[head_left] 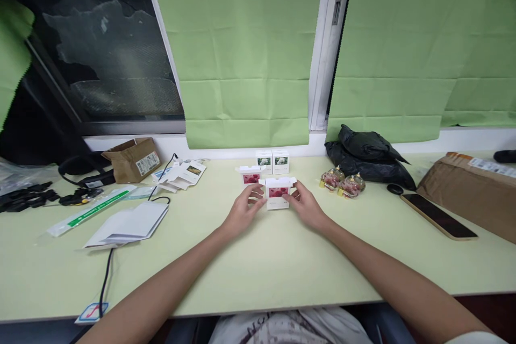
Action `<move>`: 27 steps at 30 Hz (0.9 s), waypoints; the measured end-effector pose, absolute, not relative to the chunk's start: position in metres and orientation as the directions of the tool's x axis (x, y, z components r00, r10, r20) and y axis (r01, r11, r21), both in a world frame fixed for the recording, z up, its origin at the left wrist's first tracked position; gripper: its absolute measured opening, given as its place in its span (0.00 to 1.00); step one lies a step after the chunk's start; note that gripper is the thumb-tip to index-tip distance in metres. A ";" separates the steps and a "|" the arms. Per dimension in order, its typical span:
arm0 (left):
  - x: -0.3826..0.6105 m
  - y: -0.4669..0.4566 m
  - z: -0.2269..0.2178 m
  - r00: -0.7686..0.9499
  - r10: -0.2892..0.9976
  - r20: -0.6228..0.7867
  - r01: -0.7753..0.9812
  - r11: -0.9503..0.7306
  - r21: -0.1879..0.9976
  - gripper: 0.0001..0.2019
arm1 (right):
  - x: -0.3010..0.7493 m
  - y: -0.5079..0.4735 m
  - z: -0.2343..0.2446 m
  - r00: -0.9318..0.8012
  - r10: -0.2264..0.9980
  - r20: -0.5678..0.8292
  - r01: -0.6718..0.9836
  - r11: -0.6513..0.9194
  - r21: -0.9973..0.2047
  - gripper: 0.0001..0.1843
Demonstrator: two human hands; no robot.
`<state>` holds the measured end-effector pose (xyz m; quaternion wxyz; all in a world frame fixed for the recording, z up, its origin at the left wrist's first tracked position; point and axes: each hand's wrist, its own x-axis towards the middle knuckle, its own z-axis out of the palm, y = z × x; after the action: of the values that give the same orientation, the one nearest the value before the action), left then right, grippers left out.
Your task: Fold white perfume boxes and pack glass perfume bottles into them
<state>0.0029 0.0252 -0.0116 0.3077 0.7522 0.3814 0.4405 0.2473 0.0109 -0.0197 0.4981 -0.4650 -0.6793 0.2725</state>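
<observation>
A small white box (278, 200) with a pink flower picture stands upright on the table, its top flaps spread. My right hand (307, 205) grips its right side, the thumb lying across the front. At its left side, my left hand (243, 208) has its curled fingers and thumb against the edge by the flap. Just behind on the left is a second pink-flowered box (251, 176), also with raised flaps. Two white boxes with white-flower pictures, a left one (264, 161) and a right one (281, 162), sit side by side against the wall.
Clear baubles with pink filling (349, 186) lie right of the boxes, before a black plastic bag (368, 158). Farther right are a phone (439, 216) and a cardboard box (471, 193). White folded cartons (129, 223), a cable (105, 279) and an open brown box (135, 161) are left.
</observation>
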 end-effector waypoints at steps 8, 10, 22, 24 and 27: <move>-0.009 0.039 -0.010 0.146 0.887 0.439 0.410 -0.458 0.789 0.19 | 0.274 0.040 -0.029 0.071 0.880 0.470 0.458 0.390 -0.799 0.16; -0.013 0.044 -0.012 0.109 0.894 0.435 0.421 -0.438 0.794 0.19 | 0.279 0.046 -0.032 0.094 0.875 0.476 0.477 0.380 -0.793 0.15; -0.016 0.048 -0.011 0.201 0.891 0.406 0.552 -0.446 0.705 0.19 | 0.285 0.060 -0.038 0.132 0.885 0.446 0.472 0.340 -0.813 0.18; -0.016 0.046 -0.011 0.247 0.892 0.379 0.595 -0.448 0.667 0.18 | 0.285 0.061 -0.040 0.112 0.890 0.441 0.457 0.348 -0.819 0.19; -0.015 0.043 -0.012 0.325 0.882 0.341 0.654 -0.470 0.593 0.17 | 0.286 0.064 -0.044 0.087 0.895 0.437 0.436 0.360 -0.825 0.20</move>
<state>-0.0154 0.0430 -0.0119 0.1772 0.7945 0.4832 0.3224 0.2859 0.0639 -0.0442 0.5214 -0.5213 -0.6387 0.2201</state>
